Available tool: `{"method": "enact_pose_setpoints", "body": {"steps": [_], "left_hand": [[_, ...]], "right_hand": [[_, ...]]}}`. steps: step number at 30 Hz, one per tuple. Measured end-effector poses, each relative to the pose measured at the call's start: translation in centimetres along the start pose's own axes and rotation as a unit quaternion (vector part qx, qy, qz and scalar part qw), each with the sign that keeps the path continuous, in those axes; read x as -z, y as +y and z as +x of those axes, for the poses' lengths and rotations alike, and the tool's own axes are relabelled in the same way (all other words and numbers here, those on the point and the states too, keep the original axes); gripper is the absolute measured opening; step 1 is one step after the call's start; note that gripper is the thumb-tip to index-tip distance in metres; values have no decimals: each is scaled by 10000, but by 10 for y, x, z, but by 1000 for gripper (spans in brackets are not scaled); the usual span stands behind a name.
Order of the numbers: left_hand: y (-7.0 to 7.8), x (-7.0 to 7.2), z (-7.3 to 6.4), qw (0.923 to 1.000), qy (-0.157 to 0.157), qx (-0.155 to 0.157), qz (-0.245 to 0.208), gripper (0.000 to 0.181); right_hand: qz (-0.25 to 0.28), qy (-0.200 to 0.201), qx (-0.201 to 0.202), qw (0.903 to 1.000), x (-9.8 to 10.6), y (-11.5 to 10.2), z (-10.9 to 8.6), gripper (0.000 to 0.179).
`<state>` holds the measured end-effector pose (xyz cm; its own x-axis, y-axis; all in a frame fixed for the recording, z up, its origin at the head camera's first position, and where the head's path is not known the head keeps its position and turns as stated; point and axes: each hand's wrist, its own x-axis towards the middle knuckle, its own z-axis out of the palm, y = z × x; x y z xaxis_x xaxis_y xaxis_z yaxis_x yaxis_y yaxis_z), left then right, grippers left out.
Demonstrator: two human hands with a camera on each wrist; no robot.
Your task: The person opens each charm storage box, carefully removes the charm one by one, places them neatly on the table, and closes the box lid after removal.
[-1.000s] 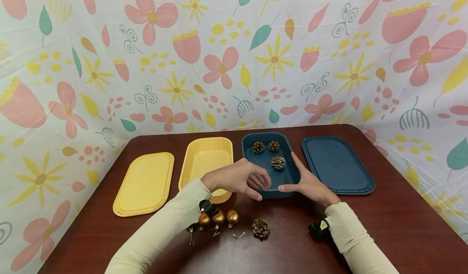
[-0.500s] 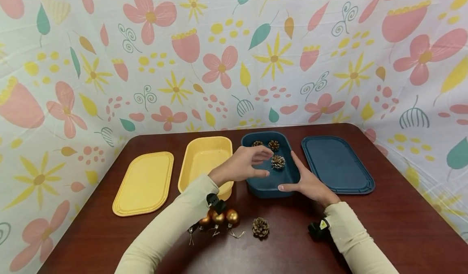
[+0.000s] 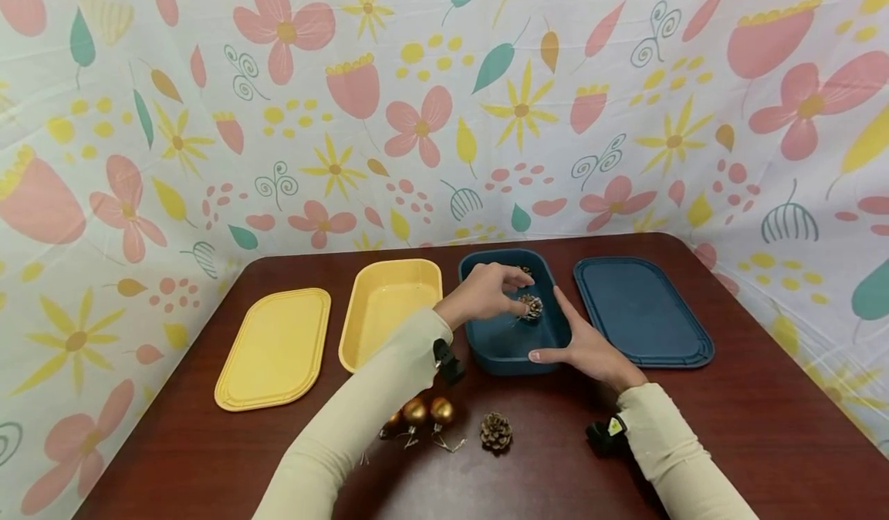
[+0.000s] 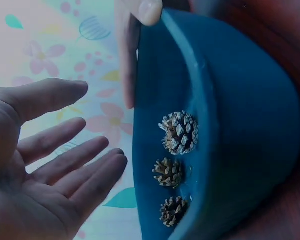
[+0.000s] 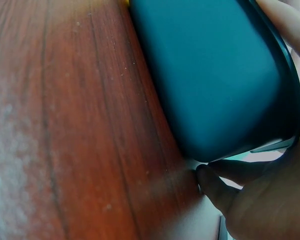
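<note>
Blue, round-cornered plastic-looking box (image 3: 503, 346) stands near the far edge of the dark red-brown, wood-grained desk (image 3: 556, 474). Narrow strips of desk separate it from the yellow, round-cornered plastic-looking box (image 3: 389, 304) on its left and the flat blue ridged lid (image 3: 642, 312) on its right. Flat yellow ridged lid (image 3: 274, 350) lies farthest left.

Inside the blue box, against its floor, are three woody pine cones: one pale-tipped and scaly (image 4: 180, 132), two smaller and browner (image 4: 168, 173) beyond it. A fourth, round brown cone (image 3: 496, 432) sits on the near desk. Left of it lie shiny gold ball ornaments (image 3: 441, 410) with thin string loops, partly hidden by the cream sleeve (image 3: 347, 412).

Left grip (image 3: 486, 292), a bare hand, is above the blue box; thumb and fingers are apart, extended, with space between them and the cones in the left wrist view. Right grip (image 3: 590, 350) rests at the box's near right corner, thumb and fingers spread along two walls.

Against half a second ago, the left grip has travelled right and farther over the blue box, now covering one far cone. The right grip is unchanged.
</note>
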<state>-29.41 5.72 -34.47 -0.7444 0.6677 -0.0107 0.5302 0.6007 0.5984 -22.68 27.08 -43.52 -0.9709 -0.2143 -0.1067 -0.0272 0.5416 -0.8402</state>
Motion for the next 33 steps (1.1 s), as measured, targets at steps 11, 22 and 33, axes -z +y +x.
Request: {"method": "enact_pose_setpoints", "body": {"steps": [11, 22, 33], "left_hand": [[6, -2, 47, 9963, -531, 620, 273, 29], [5, -13, 64, 9918, -217, 993, 779, 6], [1, -19, 63, 9876, -658, 1013, 999, 15]], "right_hand": [[6, 50, 27, 10000, 3, 1, -1, 118], [-8, 88, 116, 9999, 0, 0, 1, 119], [49, 58, 141, 9999, 1, -3, -1, 120]]}}
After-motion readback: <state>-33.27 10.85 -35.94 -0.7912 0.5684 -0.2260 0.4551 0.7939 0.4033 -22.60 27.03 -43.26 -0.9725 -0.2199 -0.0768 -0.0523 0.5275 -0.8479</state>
